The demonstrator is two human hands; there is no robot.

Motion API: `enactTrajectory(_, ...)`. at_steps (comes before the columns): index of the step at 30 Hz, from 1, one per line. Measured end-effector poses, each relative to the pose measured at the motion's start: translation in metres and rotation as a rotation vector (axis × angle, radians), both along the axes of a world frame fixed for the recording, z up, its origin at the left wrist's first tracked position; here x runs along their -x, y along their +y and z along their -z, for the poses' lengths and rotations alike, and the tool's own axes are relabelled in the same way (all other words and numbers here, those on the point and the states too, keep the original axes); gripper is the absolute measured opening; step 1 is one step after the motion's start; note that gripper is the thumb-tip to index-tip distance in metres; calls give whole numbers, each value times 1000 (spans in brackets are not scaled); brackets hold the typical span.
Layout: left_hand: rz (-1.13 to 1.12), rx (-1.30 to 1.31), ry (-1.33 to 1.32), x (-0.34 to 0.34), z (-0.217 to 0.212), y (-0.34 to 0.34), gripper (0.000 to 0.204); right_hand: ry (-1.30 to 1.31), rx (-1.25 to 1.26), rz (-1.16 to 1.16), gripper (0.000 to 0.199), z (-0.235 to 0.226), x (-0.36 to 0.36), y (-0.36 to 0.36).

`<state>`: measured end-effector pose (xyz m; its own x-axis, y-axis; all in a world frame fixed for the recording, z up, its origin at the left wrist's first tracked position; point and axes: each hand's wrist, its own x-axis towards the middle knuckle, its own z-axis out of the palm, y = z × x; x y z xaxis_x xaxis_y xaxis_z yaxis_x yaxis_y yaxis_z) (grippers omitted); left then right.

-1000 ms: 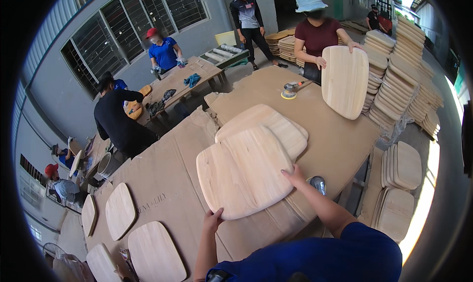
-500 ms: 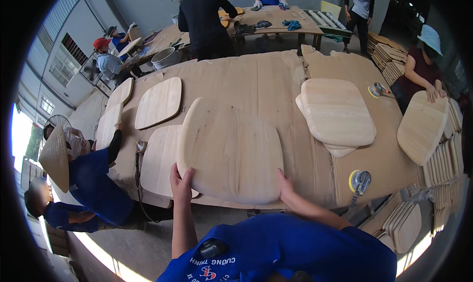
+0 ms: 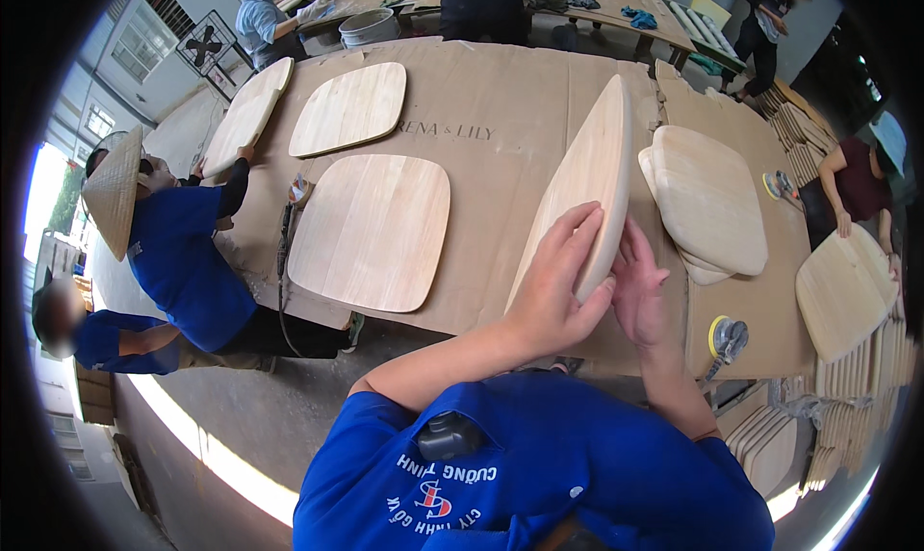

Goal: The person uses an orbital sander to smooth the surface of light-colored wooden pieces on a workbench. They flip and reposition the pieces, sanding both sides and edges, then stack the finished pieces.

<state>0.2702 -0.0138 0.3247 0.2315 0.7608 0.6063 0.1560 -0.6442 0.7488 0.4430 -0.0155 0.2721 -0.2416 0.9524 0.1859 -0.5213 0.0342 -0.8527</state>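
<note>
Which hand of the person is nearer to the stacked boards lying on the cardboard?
Right. The right hand is left of the stacked boards, toward the person's body; the left hand is farther left, on the left face of the tilted board.

Wooden panel tipped steeply (earlier broad face up), hands closer together

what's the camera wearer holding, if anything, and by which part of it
A pale wooden board, tilted steeply, held near the lower part of its rounded rim: the left hand grips there; the right hand is beside it, its contact partly hidden.
</note>
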Motion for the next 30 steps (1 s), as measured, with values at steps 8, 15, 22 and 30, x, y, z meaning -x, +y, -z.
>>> enactTrajectory(8, 192, 556, 260, -1, 177, 18, 63, -167, 505, 544, 68, -12, -67, -77)
enactTrajectory(15, -127, 1462, 110, 74, 295, -10, 63, -12, 750, 642, 56, 71, -123, -108)
enactTrajectory(22, -323, 1278, -182, 88, 282, -29, 49, 62, 795, 511, 53, 129, -116, -110)
enactTrajectory(30, -437, 1061, 54, 131, 261, -46, 43, -101, 887, 461, 47, 212, -104, -88)
